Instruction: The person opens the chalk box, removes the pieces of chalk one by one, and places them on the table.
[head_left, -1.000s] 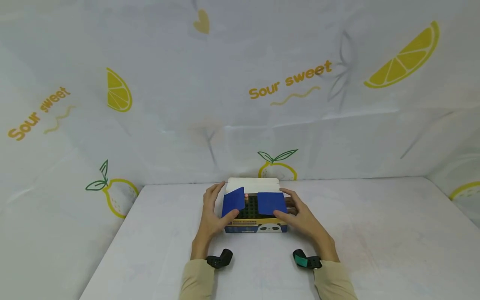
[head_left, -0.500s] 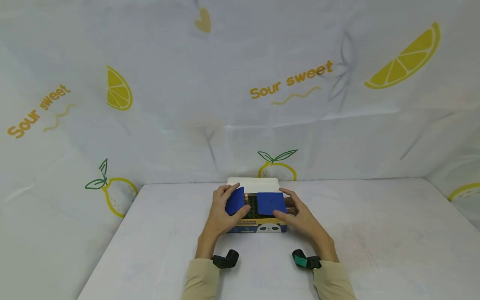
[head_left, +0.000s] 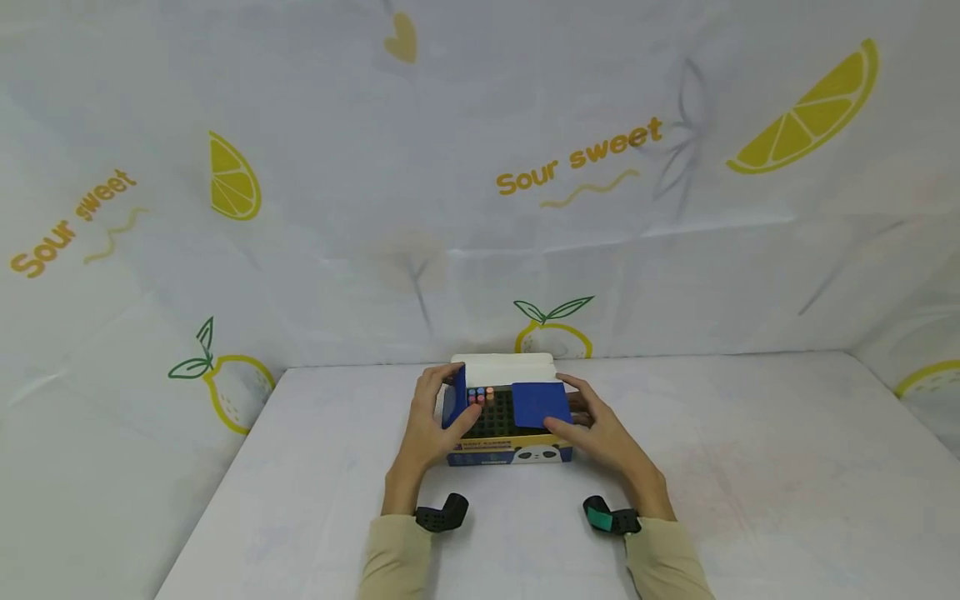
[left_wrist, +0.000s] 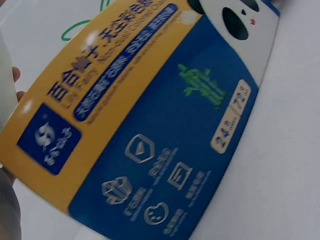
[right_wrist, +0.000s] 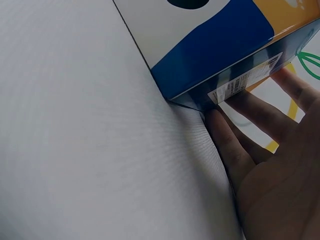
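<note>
Blue left flap [head_left: 451, 403] of the box [head_left: 510, 454] stood raised in your left hand [head_left: 423, 433]'s grip; right flap [head_left: 538, 405], under your right hand [head_left: 600, 433]'s straight fingers, remained down.

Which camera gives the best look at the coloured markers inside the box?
The head view: only it looks into the open box, showing the marker tips beside the left flap. Both wrist views show just the box's printed outside.

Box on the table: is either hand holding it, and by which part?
The left hand holds the box's left blue flap upright. The right hand rests against its right side, thumb on the right flap.
</note>
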